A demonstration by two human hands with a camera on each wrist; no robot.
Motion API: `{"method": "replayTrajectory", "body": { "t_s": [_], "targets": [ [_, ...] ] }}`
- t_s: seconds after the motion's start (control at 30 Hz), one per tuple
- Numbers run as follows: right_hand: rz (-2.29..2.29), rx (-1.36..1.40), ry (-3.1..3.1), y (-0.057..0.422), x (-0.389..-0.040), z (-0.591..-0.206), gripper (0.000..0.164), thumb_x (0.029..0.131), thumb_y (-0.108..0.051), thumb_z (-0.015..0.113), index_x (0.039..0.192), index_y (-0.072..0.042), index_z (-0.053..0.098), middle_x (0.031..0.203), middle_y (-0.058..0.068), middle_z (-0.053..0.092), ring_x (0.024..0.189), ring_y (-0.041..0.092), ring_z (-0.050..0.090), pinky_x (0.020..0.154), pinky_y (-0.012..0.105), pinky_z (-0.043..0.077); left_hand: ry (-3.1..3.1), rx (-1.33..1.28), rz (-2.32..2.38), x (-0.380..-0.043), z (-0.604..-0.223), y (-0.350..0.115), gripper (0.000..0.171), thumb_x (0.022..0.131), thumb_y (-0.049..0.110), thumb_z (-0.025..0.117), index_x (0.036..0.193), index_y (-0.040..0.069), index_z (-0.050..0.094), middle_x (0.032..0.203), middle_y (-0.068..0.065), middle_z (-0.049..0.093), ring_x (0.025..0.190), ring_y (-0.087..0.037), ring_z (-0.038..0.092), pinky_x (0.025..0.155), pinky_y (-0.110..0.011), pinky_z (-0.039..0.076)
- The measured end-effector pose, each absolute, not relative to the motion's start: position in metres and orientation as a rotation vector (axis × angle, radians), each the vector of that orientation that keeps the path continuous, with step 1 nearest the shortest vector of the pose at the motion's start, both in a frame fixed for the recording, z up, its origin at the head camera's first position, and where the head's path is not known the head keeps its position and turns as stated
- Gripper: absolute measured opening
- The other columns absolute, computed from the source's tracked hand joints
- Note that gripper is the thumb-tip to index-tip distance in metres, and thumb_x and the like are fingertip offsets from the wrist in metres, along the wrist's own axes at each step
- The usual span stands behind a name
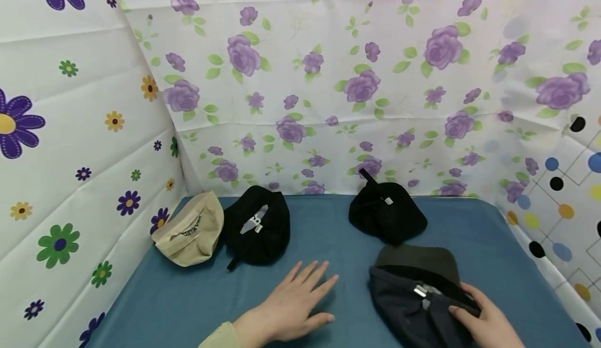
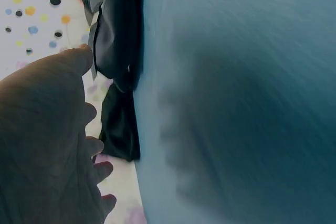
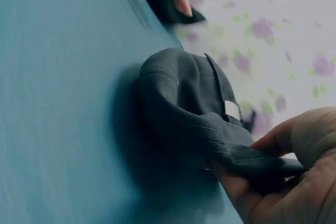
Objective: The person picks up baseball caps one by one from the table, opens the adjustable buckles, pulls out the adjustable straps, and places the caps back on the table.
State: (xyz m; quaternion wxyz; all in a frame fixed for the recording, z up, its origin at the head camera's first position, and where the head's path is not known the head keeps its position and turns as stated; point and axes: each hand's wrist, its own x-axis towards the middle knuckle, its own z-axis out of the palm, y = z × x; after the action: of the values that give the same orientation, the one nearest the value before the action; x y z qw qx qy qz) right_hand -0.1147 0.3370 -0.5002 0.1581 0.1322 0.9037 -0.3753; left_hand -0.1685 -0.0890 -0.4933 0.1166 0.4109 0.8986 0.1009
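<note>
My right hand (image 1: 490, 321) pinches the edge of a dark navy baseball cap (image 1: 399, 306) between thumb and fingers at the front right. The cap's inside faces up, showing a pale label, and its grey-green brim points away from me. In the right wrist view the cap (image 3: 173, 93) hangs close over the cloth, casting a shadow. My left hand (image 1: 293, 306), fingers straight and spread, hovers palm down over the cloth left of that cap and holds nothing. The left wrist view shows the hand's shadow on the cloth beside it.
A blue cloth (image 1: 324, 243) covers the table. At its back left sit a beige cap (image 1: 194, 233) and a black cap (image 1: 274, 233) side by side. Another black cap (image 1: 399, 217) lies at the back right, just beyond the navy one. Flowered sheets (image 1: 319, 97) wall the table in.
</note>
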Motion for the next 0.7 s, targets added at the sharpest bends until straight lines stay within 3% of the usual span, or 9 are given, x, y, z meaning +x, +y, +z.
{"method": "replayTrajectory", "body": {
  "t_s": [0.13, 0.3, 0.4, 0.7],
  "targets": [
    [-1.168, 0.343, 2.542, 0.292, -0.122, -0.500, 0.089, 0.098, -0.049, 0.066, 0.152, 0.010, 0.027, 0.143, 0.045, 0.037, 0.121, 0.058, 0.048, 0.091, 0.060, 0.048, 2.675, 1.085, 0.370, -0.164, -0.492, -0.118, 0.072, 0.104, 0.066, 0.036, 0.165, 0.032, 0.017, 0.172, -0.002, 0.007, 0.157, -0.026, 0.008, 0.122, -0.057, 0.008],
    [-1.352, 0.298, 2.451, 0.238, -0.138, -0.499, 0.076, 0.100, -0.035, 0.067, 0.157, -0.001, 0.029, 0.154, 0.035, 0.031, 0.130, 0.054, 0.043, 0.100, 0.061, 0.043, 2.738, 0.985, 0.428, -0.163, -0.490, -0.144, 0.071, 0.105, 0.063, 0.039, 0.165, 0.031, 0.018, 0.172, 0.000, 0.005, 0.157, -0.028, 0.008, 0.122, -0.057, 0.006],
    [-1.464, 0.258, 2.454, 0.213, -0.151, -0.498, 0.067, 0.101, -0.025, 0.066, 0.157, -0.005, 0.034, 0.156, 0.030, 0.034, 0.135, 0.047, 0.044, 0.100, 0.059, 0.044, 2.770, 0.960, 0.439, -0.164, -0.488, -0.152, 0.070, 0.106, 0.061, 0.040, 0.165, 0.031, 0.018, 0.172, 0.001, 0.003, 0.157, -0.030, 0.008, 0.122, -0.057, 0.006],
    [-1.580, 0.126, 2.504, 0.174, -0.173, -0.497, 0.060, 0.101, -0.015, 0.062, 0.155, -0.004, 0.038, 0.153, 0.028, 0.042, 0.135, 0.038, 0.048, 0.104, 0.054, 0.043, 2.808, 0.919, 0.416, -0.162, -0.485, -0.159, 0.072, 0.105, 0.061, 0.041, 0.165, 0.030, 0.018, 0.172, 0.001, 0.002, 0.157, -0.030, 0.007, 0.122, -0.058, 0.007]
  ]
}}
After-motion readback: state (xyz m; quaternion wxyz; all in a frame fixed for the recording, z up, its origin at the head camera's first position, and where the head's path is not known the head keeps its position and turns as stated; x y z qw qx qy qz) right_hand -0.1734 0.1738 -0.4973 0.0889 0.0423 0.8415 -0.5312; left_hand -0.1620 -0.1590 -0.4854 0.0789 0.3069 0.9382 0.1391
